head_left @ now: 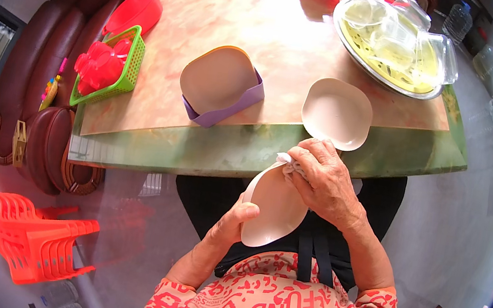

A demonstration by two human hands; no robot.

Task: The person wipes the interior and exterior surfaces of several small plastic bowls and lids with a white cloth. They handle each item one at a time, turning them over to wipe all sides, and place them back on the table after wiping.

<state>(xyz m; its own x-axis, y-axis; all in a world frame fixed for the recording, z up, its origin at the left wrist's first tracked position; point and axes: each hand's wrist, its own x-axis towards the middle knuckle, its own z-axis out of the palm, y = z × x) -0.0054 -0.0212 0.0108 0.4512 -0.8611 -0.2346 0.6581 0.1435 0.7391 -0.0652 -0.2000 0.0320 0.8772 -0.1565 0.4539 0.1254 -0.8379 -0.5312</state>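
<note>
Over my lap, in front of the table edge, a cream rounded-square plate is tilted up in my left hand, the thumb lying over its rim. My right hand pinches a crumpled white cloth against the plate's far rim. Just beyond my right hand, a second cream plate rests on the table. To its left, a purple holder carries a cream plate leaning upright, with a yellowish rim showing behind it.
The table has a green border. At its left stand a green basket of red cups and a red basin. Far right, a large tray holds clear plastic containers. Stacked orange chairs are on the floor at left.
</note>
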